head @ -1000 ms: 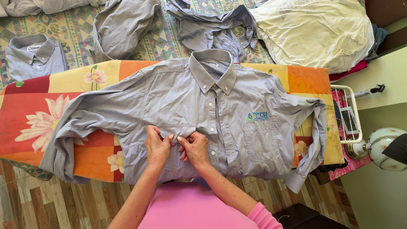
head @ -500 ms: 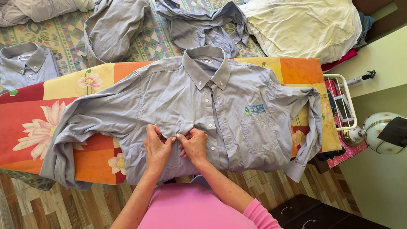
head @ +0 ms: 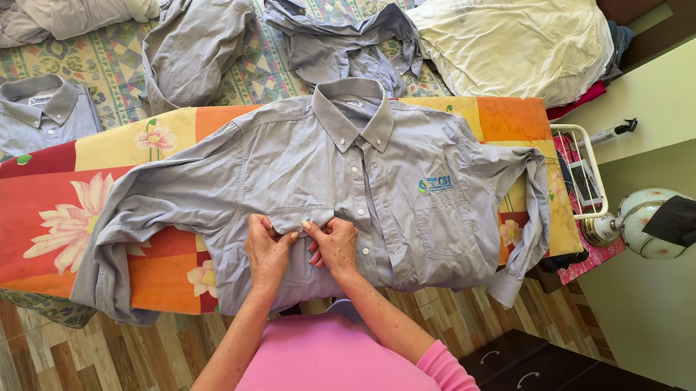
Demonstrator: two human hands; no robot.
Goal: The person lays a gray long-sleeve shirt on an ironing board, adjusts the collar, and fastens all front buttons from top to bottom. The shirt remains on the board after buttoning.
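A grey-blue button-down shirt [head: 340, 186] lies face up and spread out across an ironing board [head: 50, 201] with a bright floral cover in red, orange and yellow, its collar pointing away from the person and its sleeves trailing off both ends. The left hand [head: 268, 252] and the right hand [head: 333, 245] sit side by side on the shirt's chest pocket [head: 302, 246], fingers curled and pinching the fabric at the pocket's top edge. Beyond the board a bed [head: 115, 50] with a patterned cover carries a folded grey shirt [head: 43, 111], two crumpled grey shirts [head: 197, 36] and a cream garment [head: 512, 33]. A white lamp [head: 647, 220] stands at the right.
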